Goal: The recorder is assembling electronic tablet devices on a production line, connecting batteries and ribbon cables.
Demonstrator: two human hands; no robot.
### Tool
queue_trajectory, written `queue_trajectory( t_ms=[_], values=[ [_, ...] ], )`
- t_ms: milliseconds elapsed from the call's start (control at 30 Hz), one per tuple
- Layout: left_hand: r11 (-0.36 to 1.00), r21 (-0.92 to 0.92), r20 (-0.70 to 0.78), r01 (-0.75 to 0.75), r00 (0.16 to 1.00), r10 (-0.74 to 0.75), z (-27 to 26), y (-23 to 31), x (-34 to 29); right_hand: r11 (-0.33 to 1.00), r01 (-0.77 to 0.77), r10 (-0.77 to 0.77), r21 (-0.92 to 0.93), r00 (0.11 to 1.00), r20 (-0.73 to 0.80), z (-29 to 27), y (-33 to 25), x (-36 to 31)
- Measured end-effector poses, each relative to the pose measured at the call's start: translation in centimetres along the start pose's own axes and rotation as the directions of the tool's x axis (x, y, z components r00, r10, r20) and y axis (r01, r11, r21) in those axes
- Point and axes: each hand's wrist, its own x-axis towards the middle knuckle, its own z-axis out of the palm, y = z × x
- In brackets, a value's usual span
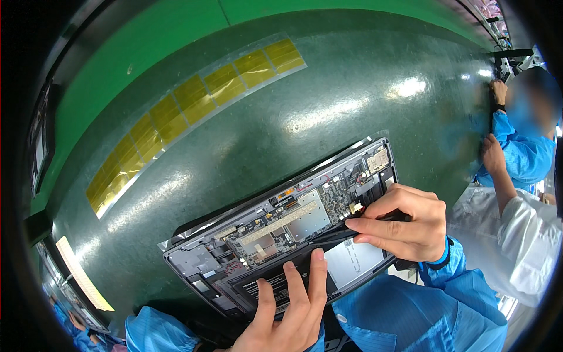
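An opened laptop (202, 261) lies tilted in front of me, its inside facing up. A circuit board (308, 220) with silver shields runs along its middle, and a black battery (275, 287) fills the near side. My left hand (290, 314) rests its outstretched fingertips on the battery, gripping nothing. Over the right part of the board my right hand (410, 223) pinches slim black tweezers (328, 238), which point left along the board's near edge. Beside its fingertips is a small white connector (356, 207) with red and black wires. The palm side of the right hand is hidden.
A strip of yellow film squares (196, 100) lies on the glossy green bench (246, 158) at the far left. A co-worker in blue (519, 149) and a white-sleeved arm (516, 234) are at the right. A pale strip (84, 276) borders the left.
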Motion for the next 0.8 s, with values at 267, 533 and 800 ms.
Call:
queue_trajectory(
  t_ms=[267,533,800],
  values=[
    [0.998,0.024,-0.083,0.054,0.995,-0.052,2.2,1.6,-0.5,0.999,-0.025,0.025,0.039,1.000,-0.004,0.1,0.0,0.2],
    [0.994,0.024,-0.113,-0.106,0.988,0.108,2.0,-0.6,-0.3,0.998,-0.045,0.045,0.040,0.999,0.006,-0.5,-0.4,0.7],
    [0.998,0.036,-0.009,0.048,0.999,-0.047,0.2,0.7,-0.2,0.874,-0.475,0.432,0.104,0.857,0.280,-2.8,-1.6,1.9]
  ],
)
